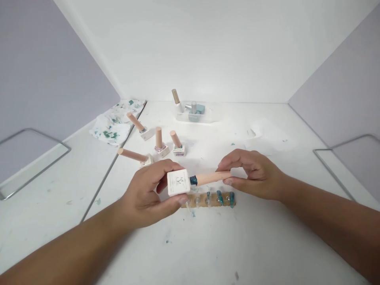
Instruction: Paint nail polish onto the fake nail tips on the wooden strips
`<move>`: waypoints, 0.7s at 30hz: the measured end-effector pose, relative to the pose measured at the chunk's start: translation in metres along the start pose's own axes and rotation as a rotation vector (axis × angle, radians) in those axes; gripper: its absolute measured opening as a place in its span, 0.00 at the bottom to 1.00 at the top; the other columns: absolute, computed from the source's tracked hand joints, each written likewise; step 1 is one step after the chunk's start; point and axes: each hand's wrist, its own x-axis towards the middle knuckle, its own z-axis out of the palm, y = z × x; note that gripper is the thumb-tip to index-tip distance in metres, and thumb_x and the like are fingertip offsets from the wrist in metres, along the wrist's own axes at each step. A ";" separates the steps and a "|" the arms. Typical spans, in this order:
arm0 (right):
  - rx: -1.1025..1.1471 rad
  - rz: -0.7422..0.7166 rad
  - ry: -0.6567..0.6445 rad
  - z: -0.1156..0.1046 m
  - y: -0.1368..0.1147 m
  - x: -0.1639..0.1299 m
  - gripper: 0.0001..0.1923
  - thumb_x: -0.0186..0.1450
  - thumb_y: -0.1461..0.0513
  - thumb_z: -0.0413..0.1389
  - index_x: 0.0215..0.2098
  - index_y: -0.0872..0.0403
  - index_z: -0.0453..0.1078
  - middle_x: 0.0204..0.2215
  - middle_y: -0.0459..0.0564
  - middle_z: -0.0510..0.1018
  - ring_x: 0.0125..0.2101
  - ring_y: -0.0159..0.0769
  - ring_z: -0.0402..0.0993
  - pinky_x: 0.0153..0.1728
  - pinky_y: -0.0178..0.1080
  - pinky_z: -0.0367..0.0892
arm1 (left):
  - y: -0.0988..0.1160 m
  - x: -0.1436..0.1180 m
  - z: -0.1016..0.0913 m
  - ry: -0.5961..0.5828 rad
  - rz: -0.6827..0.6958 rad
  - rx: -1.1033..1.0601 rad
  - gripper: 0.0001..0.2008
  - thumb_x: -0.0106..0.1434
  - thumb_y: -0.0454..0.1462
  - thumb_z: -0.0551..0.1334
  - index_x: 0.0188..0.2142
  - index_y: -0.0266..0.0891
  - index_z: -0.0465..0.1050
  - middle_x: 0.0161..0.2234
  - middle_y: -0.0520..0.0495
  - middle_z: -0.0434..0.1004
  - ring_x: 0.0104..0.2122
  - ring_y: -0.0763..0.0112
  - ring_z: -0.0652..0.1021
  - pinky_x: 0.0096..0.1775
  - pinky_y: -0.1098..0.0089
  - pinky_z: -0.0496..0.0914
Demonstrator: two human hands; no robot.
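My left hand [145,194] grips a square white nail-polish bottle [178,182], thumb below and fingers curled over the top, clamped on its body. The bottle lies sideways in the air above the near middle of the bench [267,245], its teal neck pointing toward my right. My right hand [252,174] pinches the bottle's long peach cap [212,177] between thumb and fingertips, closed on the far end of it. The cap sits against the neck; whether it is fully seated I cannot tell from this angle.

Directly beneath the bottle, resting on the bench, is a narrow brown strip [209,200] carrying a row of nail tips, the ones toward my right coated teal, the ones toward my left seemingly clear.

Behind my left hand stand four more bottles with peach caps [160,144], some upright and some tipped over, grouped near the left of centre. A stained white cloth [114,124] with green marks lies toward the far left corner. At the far edge, a clear tray [192,114] holds a few further bottles, one of them blue-grey. Small teal specks mark the bench surface near the strip.
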 end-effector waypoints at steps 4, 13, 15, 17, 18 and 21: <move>-0.088 0.009 -0.042 0.000 0.001 -0.001 0.09 0.63 0.65 0.57 0.41 0.51 0.68 0.31 0.45 0.78 0.30 0.28 0.75 0.29 0.30 0.69 | 0.000 -0.001 -0.001 -0.014 0.000 0.024 0.10 0.60 0.38 0.62 0.41 0.40 0.67 0.26 0.49 0.71 0.24 0.71 0.70 0.22 0.72 0.61; -0.098 0.037 -0.017 0.004 0.004 -0.003 0.07 0.64 0.63 0.57 0.41 0.49 0.68 0.29 0.44 0.77 0.29 0.29 0.74 0.30 0.33 0.69 | 0.003 0.001 -0.001 -0.034 -0.008 -0.007 0.08 0.62 0.38 0.61 0.40 0.39 0.67 0.27 0.50 0.70 0.23 0.73 0.69 0.23 0.73 0.61; -0.099 0.033 -0.003 0.004 0.004 -0.003 0.07 0.63 0.63 0.57 0.40 0.50 0.68 0.29 0.45 0.77 0.29 0.29 0.73 0.31 0.33 0.69 | 0.003 0.001 -0.001 -0.029 -0.021 -0.014 0.08 0.62 0.38 0.61 0.40 0.39 0.67 0.27 0.50 0.70 0.24 0.73 0.69 0.22 0.73 0.60; -0.107 0.024 -0.002 0.004 0.003 -0.003 0.06 0.63 0.64 0.57 0.40 0.50 0.68 0.29 0.45 0.77 0.28 0.29 0.73 0.31 0.33 0.69 | 0.003 0.001 0.000 -0.038 -0.021 -0.027 0.08 0.62 0.38 0.61 0.40 0.39 0.67 0.27 0.50 0.70 0.25 0.72 0.69 0.23 0.73 0.60; -0.108 0.019 -0.001 0.005 0.002 -0.003 0.06 0.63 0.64 0.57 0.40 0.50 0.68 0.29 0.44 0.77 0.28 0.28 0.72 0.30 0.33 0.68 | 0.004 0.001 0.000 -0.043 -0.020 -0.031 0.08 0.62 0.38 0.61 0.40 0.40 0.67 0.27 0.50 0.70 0.25 0.72 0.69 0.23 0.73 0.60; -0.076 0.017 0.008 0.005 0.001 -0.003 0.07 0.63 0.64 0.57 0.40 0.50 0.68 0.28 0.43 0.76 0.28 0.27 0.72 0.31 0.32 0.68 | 0.004 0.001 -0.001 -0.052 -0.032 -0.054 0.07 0.62 0.38 0.61 0.40 0.40 0.67 0.27 0.51 0.69 0.25 0.73 0.68 0.24 0.73 0.59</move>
